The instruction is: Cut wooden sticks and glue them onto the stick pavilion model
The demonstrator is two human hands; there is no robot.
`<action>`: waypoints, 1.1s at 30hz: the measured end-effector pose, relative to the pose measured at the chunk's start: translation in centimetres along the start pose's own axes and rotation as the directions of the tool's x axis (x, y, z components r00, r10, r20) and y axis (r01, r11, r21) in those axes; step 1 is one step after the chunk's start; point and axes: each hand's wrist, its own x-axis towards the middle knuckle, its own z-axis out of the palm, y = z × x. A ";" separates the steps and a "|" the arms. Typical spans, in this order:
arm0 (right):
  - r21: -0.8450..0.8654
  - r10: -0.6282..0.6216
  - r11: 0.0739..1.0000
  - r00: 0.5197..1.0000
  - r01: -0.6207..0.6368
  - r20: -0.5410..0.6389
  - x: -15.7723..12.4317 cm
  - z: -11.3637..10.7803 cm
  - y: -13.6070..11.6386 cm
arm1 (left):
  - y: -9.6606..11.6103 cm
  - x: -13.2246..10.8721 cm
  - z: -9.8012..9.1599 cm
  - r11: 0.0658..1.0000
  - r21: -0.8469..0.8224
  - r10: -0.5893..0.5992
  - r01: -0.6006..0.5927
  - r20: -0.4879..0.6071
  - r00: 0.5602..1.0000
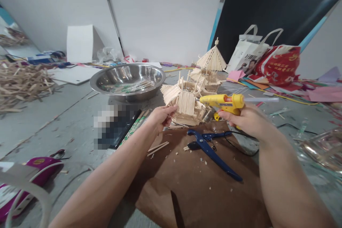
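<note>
My right hand (248, 118) is wrapped round the handle of a yellow hot glue gun (224, 102), with a clear glue stick poking out of its back. The nozzle points left, close to the right side of a pavilion-like model (186, 102) built from thin wooden sticks. At the model's lower left edge, my left hand (162, 117) has its fingers pinched on it; the fingertips are partly hidden. Below the model, a blue-handled cutter (211, 151) lies spread on brown paper (213, 196). A few loose sticks (158, 148) are beside my left wrist.
Behind the model stands a pointed stick tower (213, 60). A steel basin (157, 73) holds wrapped chopsticks. A heap of wooden sticks (22, 83) lies far left, a purple device (40, 174) front left. Bags (280, 65) and coloured paper are at right. The gun's black cord crosses the floor.
</note>
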 end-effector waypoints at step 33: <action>0.007 -0.022 1.000 0.999 0.022 0.027 0.1 0.3 0.5 | 1.5 -0.5 -5.9 -0.186 0.976 0.067 0.115 -0.104 0.992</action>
